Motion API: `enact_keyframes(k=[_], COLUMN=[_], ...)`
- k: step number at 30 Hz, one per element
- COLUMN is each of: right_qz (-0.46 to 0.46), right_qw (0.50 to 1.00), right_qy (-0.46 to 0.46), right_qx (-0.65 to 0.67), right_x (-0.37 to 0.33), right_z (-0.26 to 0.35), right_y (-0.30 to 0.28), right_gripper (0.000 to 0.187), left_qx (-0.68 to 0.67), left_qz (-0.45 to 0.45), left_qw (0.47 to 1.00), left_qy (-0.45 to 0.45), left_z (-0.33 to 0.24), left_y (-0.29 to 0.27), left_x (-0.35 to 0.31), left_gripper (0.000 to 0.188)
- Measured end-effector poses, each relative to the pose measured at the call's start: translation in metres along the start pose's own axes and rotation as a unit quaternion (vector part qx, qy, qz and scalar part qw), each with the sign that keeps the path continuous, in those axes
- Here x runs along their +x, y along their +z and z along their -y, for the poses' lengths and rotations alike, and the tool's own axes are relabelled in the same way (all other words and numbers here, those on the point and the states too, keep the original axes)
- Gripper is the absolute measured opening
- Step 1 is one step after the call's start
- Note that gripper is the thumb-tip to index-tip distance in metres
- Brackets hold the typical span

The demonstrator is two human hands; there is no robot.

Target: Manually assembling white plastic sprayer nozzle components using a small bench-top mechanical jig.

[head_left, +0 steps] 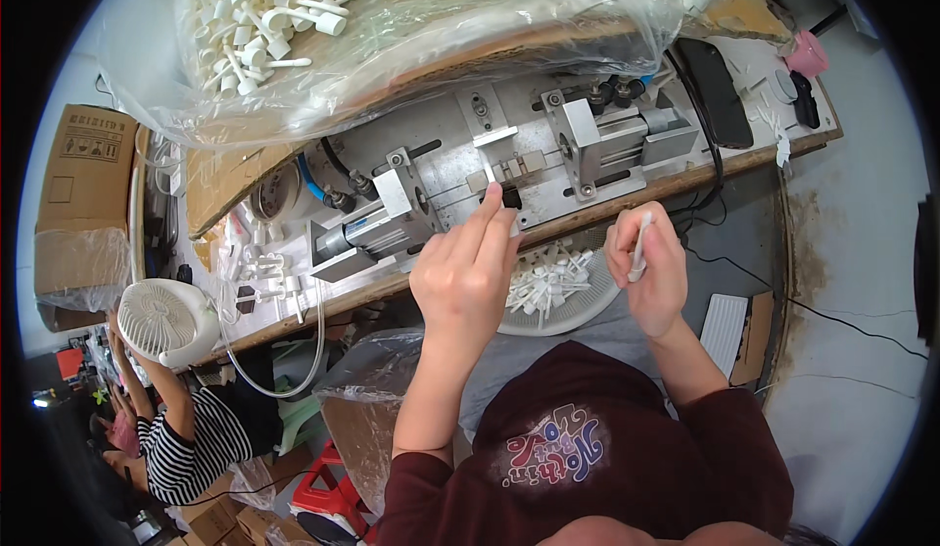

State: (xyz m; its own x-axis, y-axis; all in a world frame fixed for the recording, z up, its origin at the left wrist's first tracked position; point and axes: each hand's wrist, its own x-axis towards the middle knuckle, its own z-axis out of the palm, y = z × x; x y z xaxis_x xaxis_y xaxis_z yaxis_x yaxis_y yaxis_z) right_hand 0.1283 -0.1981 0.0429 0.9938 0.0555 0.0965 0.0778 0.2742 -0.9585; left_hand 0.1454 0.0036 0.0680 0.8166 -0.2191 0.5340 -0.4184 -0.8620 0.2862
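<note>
My left hand (462,277) reaches to the middle of a metal clamping fixture (460,195). Its fingers are closed, with the index fingertip at a thin white plastic stick piece (492,170) standing in the fixture's centre; the hand itself hides most of the grip. My right hand (646,272) is raised in front of the bench edge, closed around another white plastic stick piece (639,244). Two metal cylinder blocks face each other in the fixture, the left block (397,203) and the right block (578,140). Below and between my hands sits a pale mesh basket (563,323) holding many white stick pieces (548,284).
A plastic-lined cardboard box (411,61) full of white stick pieces with cup ends stands behind the fixture. A white fan (168,321) is at the left. A black phone (713,94) and cables lie at the right. Another person (201,428) works at the lower left.
</note>
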Motion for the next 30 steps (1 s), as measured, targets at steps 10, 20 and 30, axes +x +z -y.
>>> enact_keyframes(k=[10, 20, 30], right_qz=[0.045, 0.155, 0.063], right_qw=[0.996, 0.971, 0.909], right_qy=[-0.011, 0.166, -0.267], right_qx=[-0.079, 0.074, -0.313], right_x=[0.013, 0.042, 0.144], right_z=[0.039, 0.049, 0.089], right_y=[0.009, 0.028, 0.054], right_gripper=[0.027, 0.024, 0.015], left_qx=[0.011, -0.289, -0.036], left_qz=[0.044, -0.004, -0.018], left_qw=[0.999, 0.956, 0.999], left_qy=[-0.013, 0.053, -0.024], left_z=[0.002, -0.014, 0.000], left_y=[-0.004, -0.043, -0.004], left_x=[0.002, -0.004, -0.013], left_gripper=[0.031, 0.040, 0.029])
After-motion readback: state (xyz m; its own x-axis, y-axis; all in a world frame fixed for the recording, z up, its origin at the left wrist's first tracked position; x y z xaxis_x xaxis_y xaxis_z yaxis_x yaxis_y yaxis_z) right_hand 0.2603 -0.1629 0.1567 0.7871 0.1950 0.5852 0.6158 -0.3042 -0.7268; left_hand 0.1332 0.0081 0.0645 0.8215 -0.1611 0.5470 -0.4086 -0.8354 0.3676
